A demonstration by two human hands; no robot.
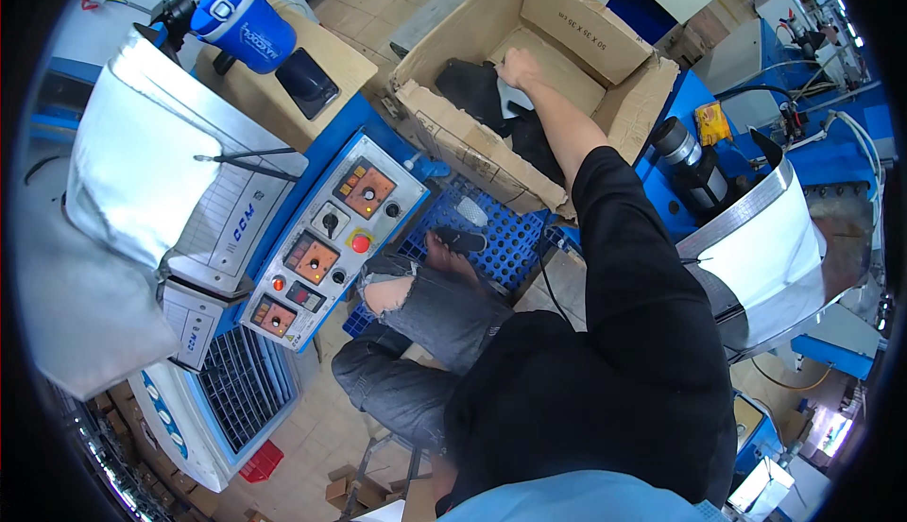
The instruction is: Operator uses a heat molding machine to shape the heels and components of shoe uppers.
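Observation:
Inside a worn, open cardboard box (453, 152), my right hand (517, 67) reaches down with its fingers curled closed. What the fingers grip, if anything, is hidden. Right below the hand lies a pale grey-white flat piece (515, 99). Dark, flat, soft-looking pieces (470, 89) are heaped around it on the near-left side of the box. My bare right forearm passes over the box's near right corner, out of a black sleeve (614, 210). A small patch of skin near the lower edge may be my left arm; no left hand can be made out.
Left of my knees stands a machine control panel (316, 248) with dials and a red button. A blue jug (244, 26) and a dark phone (307, 85) rest on a ledge above it. A black-and-silver cylinder (688, 158) and curved metal guard (756, 229) stand right; blue plastic grating (505, 239) lies underfoot.

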